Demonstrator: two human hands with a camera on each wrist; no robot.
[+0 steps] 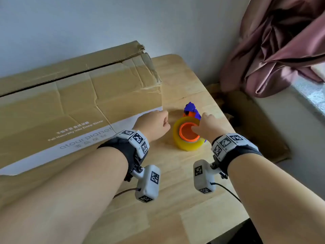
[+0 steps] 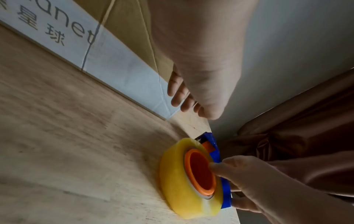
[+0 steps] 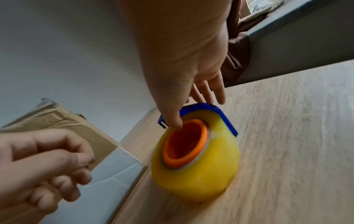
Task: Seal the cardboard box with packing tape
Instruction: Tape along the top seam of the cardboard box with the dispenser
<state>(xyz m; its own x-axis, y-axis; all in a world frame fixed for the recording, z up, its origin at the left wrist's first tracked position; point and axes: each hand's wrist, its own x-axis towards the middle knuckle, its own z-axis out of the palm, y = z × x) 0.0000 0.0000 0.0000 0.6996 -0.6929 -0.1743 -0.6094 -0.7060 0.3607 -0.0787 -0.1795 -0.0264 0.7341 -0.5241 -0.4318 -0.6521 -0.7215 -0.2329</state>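
Behind the roll (image 1: 184,138), most of the dispenser (image 1: 191,107) is hidden in the head view — also the fingertips of the right hand (image 1: 206,126); left of the roll, the box (image 1: 70,103) is cropped.

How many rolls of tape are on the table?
1. The yellow tape roll stands on the table, right of the cardboard box, held by the right hand. More could hide behind the box.

Cardboard box (image 1: 70,103): placed on the counter (image 1: 175,208), left. Tape roll (image 1: 182,145): laid on the counter, just right of the box. Curtain (image 1: 272,50): hung beyond the counter, right.
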